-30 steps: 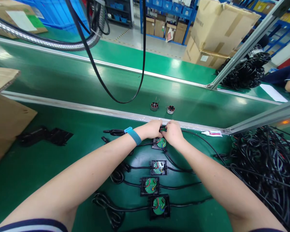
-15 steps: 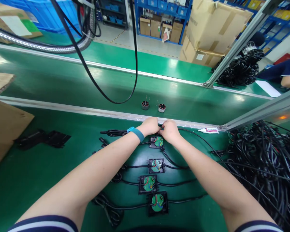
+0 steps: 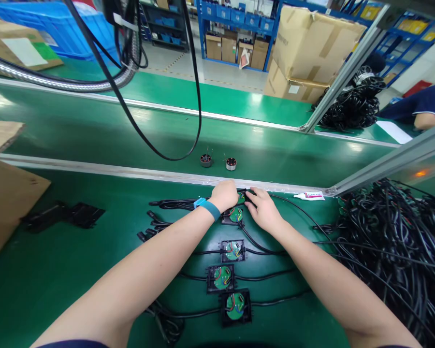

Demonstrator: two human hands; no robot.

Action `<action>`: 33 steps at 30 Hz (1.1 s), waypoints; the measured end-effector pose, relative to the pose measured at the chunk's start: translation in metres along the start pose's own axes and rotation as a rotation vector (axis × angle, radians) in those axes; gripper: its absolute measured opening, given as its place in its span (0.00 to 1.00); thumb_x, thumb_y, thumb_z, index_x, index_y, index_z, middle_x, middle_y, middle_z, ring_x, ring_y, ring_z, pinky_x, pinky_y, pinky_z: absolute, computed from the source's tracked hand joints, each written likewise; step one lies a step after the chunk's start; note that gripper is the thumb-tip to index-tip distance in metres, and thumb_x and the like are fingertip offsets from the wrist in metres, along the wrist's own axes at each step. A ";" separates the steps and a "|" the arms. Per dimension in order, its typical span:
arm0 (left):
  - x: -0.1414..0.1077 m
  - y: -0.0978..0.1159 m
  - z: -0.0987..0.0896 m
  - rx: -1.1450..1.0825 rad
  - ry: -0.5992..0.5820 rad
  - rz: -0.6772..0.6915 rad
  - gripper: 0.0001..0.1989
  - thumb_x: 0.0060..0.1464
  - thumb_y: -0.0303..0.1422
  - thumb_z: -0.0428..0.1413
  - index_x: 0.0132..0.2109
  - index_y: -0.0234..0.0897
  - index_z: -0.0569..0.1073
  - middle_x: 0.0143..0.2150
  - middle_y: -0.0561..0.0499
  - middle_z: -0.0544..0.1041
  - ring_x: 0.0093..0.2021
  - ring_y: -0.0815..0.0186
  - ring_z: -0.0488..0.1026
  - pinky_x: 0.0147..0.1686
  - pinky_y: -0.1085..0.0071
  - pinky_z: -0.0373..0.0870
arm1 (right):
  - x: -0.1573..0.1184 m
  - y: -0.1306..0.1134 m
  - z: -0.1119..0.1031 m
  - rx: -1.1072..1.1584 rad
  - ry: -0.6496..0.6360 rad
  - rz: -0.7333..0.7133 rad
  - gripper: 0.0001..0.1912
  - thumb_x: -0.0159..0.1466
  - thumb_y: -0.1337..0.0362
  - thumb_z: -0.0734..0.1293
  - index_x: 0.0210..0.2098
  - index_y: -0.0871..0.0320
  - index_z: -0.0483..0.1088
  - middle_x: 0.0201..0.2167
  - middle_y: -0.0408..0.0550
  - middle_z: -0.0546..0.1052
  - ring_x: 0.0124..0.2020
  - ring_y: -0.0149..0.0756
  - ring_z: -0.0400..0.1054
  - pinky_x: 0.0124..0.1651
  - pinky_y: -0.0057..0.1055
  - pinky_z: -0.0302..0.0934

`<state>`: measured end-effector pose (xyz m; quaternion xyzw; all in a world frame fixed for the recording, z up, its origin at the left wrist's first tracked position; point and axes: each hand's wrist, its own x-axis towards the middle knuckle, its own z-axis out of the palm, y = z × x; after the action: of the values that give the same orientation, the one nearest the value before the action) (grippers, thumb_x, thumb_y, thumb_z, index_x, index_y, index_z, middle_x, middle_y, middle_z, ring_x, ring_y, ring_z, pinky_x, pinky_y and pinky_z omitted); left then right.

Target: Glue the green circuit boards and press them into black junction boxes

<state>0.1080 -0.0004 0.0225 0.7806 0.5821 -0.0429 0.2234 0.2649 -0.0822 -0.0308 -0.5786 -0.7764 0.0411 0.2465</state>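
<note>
Several black housings with round green circuit boards stand in a column on the green bench. My left hand is curled at the left side of the farthest housing; what its fingers hold is hidden. On that housing's right side rests my right hand, its fingers apart and touching the edge. Just nearer lies a second housing, then a third, a fourth and the nearest one. Black cables run out from both sides of them.
Two small motor coils stand beyond the metal rail. A white tube lies right of my hands. Tangled black cables fill the right side; a cardboard box and black parts are left. A hanging cable loops overhead.
My right hand has opened its fingers and shifted right, uncovering part of the farthest housing and its green board. My left hand remains curled beside it. The whole view has shifted slightly.
</note>
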 end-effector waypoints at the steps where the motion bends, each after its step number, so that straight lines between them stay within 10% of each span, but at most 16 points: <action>1: -0.001 0.000 0.000 0.007 0.002 0.005 0.19 0.59 0.35 0.59 0.54 0.28 0.74 0.54 0.34 0.78 0.57 0.50 0.74 0.54 0.64 0.71 | 0.001 -0.002 0.000 -0.017 -0.013 -0.004 0.18 0.69 0.63 0.63 0.54 0.64 0.76 0.58 0.64 0.72 0.58 0.51 0.67 0.63 0.50 0.62; 16: 0.010 -0.006 0.007 0.016 0.016 0.033 0.18 0.57 0.37 0.61 0.51 0.30 0.76 0.52 0.33 0.79 0.56 0.49 0.75 0.52 0.64 0.72 | 0.022 0.005 -0.025 -0.177 -0.330 -0.246 0.27 0.71 0.54 0.61 0.60 0.68 0.71 0.64 0.69 0.65 0.66 0.55 0.57 0.67 0.52 0.56; 27: 0.002 -0.016 -0.012 -0.023 -0.113 0.152 0.10 0.54 0.33 0.59 0.41 0.32 0.78 0.38 0.41 0.82 0.40 0.55 0.79 0.37 0.68 0.72 | 0.047 -0.047 -0.010 -0.250 -0.353 0.285 0.16 0.66 0.60 0.65 0.39 0.66 0.80 0.47 0.63 0.78 0.50 0.49 0.70 0.57 0.40 0.61; 33: -0.014 -0.023 -0.007 -0.087 -0.077 0.273 0.25 0.46 0.36 0.64 0.51 0.30 0.72 0.46 0.40 0.80 0.43 0.54 0.78 0.38 0.68 0.72 | 0.062 -0.061 -0.015 -0.295 -0.401 0.449 0.15 0.63 0.59 0.68 0.40 0.65 0.78 0.44 0.62 0.79 0.52 0.51 0.66 0.52 0.37 0.63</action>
<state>0.0807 -0.0049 0.0261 0.8399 0.4630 -0.0170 0.2828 0.2042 -0.0484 0.0243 -0.7449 -0.6602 0.0947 -0.0128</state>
